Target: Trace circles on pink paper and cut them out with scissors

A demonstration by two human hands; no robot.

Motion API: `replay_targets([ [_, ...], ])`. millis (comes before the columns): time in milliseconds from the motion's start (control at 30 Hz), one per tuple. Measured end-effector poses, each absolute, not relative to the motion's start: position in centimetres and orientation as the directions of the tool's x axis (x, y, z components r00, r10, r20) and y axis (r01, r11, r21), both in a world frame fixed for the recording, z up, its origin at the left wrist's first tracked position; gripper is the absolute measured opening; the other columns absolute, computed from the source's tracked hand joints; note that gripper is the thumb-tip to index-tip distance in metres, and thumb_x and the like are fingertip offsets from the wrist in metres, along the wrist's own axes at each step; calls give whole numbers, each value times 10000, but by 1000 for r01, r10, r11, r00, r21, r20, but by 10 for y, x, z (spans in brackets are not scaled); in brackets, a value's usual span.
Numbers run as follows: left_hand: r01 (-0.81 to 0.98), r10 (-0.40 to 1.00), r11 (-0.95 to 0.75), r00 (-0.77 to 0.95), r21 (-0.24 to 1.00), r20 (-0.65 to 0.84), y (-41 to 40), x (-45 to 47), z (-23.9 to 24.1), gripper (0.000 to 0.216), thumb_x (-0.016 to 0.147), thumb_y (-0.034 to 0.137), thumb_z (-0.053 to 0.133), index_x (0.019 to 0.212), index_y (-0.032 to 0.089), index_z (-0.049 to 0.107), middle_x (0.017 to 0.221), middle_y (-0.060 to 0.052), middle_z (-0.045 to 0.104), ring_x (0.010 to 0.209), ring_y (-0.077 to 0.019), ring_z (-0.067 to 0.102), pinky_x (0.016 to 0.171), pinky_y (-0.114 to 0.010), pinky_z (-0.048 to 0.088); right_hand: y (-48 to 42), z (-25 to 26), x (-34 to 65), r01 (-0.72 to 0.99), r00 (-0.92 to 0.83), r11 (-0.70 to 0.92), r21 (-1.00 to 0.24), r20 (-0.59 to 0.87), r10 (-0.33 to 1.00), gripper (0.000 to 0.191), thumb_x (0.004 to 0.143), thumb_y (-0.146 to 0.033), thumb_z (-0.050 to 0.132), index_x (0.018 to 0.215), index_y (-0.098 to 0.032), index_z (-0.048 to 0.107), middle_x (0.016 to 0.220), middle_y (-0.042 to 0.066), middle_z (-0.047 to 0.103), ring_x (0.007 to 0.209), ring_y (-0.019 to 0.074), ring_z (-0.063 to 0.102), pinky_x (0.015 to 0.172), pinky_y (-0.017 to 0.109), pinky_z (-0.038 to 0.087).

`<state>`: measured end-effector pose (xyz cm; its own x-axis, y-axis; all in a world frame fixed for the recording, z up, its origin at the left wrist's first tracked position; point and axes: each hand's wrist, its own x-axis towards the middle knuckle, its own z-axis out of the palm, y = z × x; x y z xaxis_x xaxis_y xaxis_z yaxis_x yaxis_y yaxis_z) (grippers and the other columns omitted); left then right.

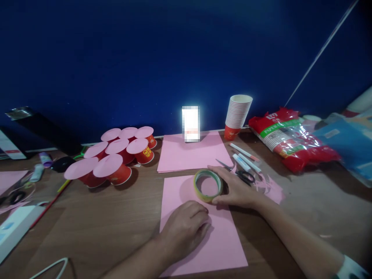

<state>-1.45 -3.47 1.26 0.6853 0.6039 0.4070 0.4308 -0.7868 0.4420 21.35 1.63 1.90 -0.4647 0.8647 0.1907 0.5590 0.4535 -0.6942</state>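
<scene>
A roll of tape (197, 190), green and yellow, is gripped at its right side by the thumb and fingers of my right hand (235, 188). It is over the upper part of a pink paper sheet (215, 248) lying on the table. My left hand (187, 228) rests on that sheet just below the roll, its fingers curled together. Whatever those fingers may hold is hidden. Scissors (246, 177) with black handles lie beyond my right hand, beside white markers (250, 162) and pink paper scraps (274, 190).
Red paper cups (124, 175) topped with pink discs (108, 166) stand at left. Behind the sheet lie more pink sheets (177, 155) and an upright bright screen (191, 120). A cup stack (238, 114) and red plastic package (290, 139) are at right, against a blue wall (145, 58).
</scene>
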Motion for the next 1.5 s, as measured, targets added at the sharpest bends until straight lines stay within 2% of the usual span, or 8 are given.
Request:
replay_targets([
  [133, 505, 685, -728, 580, 465, 442, -32, -18, 21, 147, 829, 129, 514, 927, 178, 612, 853, -58, 600, 849, -173, 553, 752, -319, 486, 16, 19, 214, 569, -460, 446, -691, 183, 869, 907, 629, -365, 769, 1399, -191, 324, 1407, 124, 411, 1291, 292, 376, 1072, 435, 303],
  [300, 578, 735, -677, 502, 456, 456, -28, -21, 24, 311, 825, 156, 528, 1135, 183, 536, 1141, -107, 547, 1115, -225, 484, 948, -395, 432, 16, 20, 214, 556, -474, 456, -695, 185, 861, 898, 651, -430, 751, 1401, -188, 321, 1396, 131, 420, 1283, 295, 385, 1062, 439, 315],
  [567, 652, 879, -465, 422, 599, 223, -33, -33, 37, 618, 820, 267, 551, 1370, 207, 277, 1353, -143, 426, 1243, -270, 419, 1003, -479, 404, 18, 20, 214, 519, -480, 461, -720, 201, 854, 895, 640, -443, 756, 1394, -195, 343, 1383, 129, 435, 1274, 308, 393, 1059, 446, 315],
  [667, 664, 869, -469, 465, 583, 169, -40, -31, 52, 670, 812, 287, 562, 1398, 230, 241, 1371, -145, 415, 1245, -287, 419, 991, -498, 412, 19, 18, 214, 518, -485, 471, -714, 209, 849, 900, 636, -433, 764, 1394, -192, 341, 1388, 129, 430, 1282, 302, 384, 1065, 441, 311],
  [833, 663, 793, -607, 543, 437, 278, -46, -6, 52, 474, 813, 233, 544, 1273, 245, 431, 1366, -107, 427, 1290, -292, 353, 1043, -522, 342, 19, 18, 214, 535, -477, 461, -708, 197, 857, 882, 647, -381, 761, 1396, -171, 346, 1391, 144, 430, 1280, 298, 390, 1065, 439, 313],
  [933, 659, 763, -646, 552, 386, 336, -39, 9, 41, 497, 810, 202, 530, 1294, 215, 417, 1379, -118, 418, 1303, -293, 336, 1075, -539, 281, 19, 17, 214, 531, -481, 456, -714, 188, 856, 876, 647, -306, 757, 1404, -176, 336, 1396, 138, 427, 1279, 290, 393, 1060, 427, 323],
  [1100, 697, 882, -471, 369, 540, 294, -16, 16, 30, 644, 801, 400, 576, 1355, 168, 340, 1393, -164, 393, 1301, -318, 337, 1027, -530, 350, 20, 13, 215, 510, -476, 455, -730, 202, 856, 900, 641, -375, 767, 1408, -202, 330, 1401, 131, 420, 1279, 293, 391, 1060, 438, 324],
  [1500, 610, 901, -433, 301, 663, 311, -8, 18, 19, 695, 728, 326, 666, 1339, 190, 364, 1347, -143, 437, 1258, -303, 388, 1010, -493, 361, 20, 12, 216, 505, -484, 461, -730, 202, 851, 904, 651, -426, 757, 1411, -209, 319, 1391, 138, 422, 1275, 304, 390, 1058, 459, 313],
])
